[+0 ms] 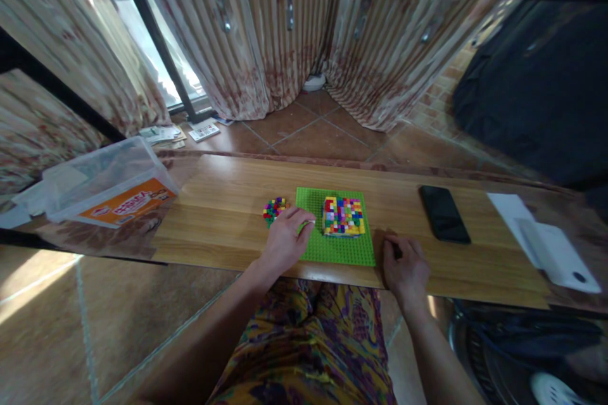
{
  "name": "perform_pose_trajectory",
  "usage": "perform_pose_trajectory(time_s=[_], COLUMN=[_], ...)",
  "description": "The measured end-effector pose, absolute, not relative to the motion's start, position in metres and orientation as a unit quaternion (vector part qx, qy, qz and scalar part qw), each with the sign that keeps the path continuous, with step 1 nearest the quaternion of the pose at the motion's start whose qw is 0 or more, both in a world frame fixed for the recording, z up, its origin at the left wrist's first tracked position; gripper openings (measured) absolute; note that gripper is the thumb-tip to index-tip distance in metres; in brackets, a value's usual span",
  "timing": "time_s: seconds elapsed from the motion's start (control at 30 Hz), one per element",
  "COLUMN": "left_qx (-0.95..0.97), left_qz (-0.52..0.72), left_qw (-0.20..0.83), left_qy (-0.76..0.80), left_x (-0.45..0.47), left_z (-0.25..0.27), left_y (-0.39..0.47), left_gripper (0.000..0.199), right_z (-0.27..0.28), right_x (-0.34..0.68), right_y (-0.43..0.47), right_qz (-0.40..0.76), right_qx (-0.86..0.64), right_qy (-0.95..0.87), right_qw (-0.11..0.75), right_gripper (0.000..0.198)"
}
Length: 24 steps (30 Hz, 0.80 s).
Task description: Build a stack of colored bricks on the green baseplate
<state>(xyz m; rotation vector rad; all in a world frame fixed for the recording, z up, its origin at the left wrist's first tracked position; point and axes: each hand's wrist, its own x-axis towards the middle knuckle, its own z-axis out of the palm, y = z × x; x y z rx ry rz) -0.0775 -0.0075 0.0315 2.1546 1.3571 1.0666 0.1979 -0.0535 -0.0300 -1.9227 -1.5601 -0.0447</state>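
My left hand (pixel 286 238) is over the left part of the green baseplate (pixel 335 254), with its thumb and fingers pinched together. A small white toy brick (pixel 312 221) shows at the fingertips, though its shape is hard to make out. Just right of it, a block built of many-coloured toy bricks (pixel 342 216) stands on the baseplate. A pile of loose coloured bricks (pixel 275 209) lies on the wood behind my left hand, which partly covers it. My right hand (pixel 407 266) rests on the table right of the baseplate, its fingers curled loosely with nothing visible in them.
The narrow wooden table (pixel 228 202) carries a black phone (pixel 444 214) to the right. Beyond it lie a white sheet and a white flat case (pixel 567 256). A clear plastic box (pixel 114 183) with an orange label stands at the left end.
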Motion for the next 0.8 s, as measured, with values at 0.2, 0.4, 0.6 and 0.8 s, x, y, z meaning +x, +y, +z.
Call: perform_pose_trajectory(time_s=[0.2, 0.4, 0.6, 0.8], left_qx=[0.78, 0.805, 0.803, 0.796], left_qz=[0.367, 0.331, 0.34, 0.355], left_qw=[0.191, 0.148, 0.14, 0.122], left_qy=[0.47, 0.469, 0.469, 0.476], left_x=[-0.048, -0.034, -0.03, -0.022], left_z=[0.037, 0.031, 0.027, 0.027], left_y=[-0.009, -0.003, -0.006, -0.005], left_gripper=[0.009, 0.01, 0.014, 0.015], right_z=[-0.029, -0.03, -0.03, -0.029], right_x=[0.197, 0.198, 0.198, 0.198], right_y=[-0.054, -0.053, -0.054, -0.054], right_qz=[-0.011, -0.013, -0.014, -0.009], right_qx=[-0.736, -0.732, -0.731, -0.734], right_qy=[-0.591, -0.594, -0.597, -0.595], right_qw=[0.329, 0.332, 0.33, 0.328], right_gripper=[0.029, 0.029, 0.03, 0.029])
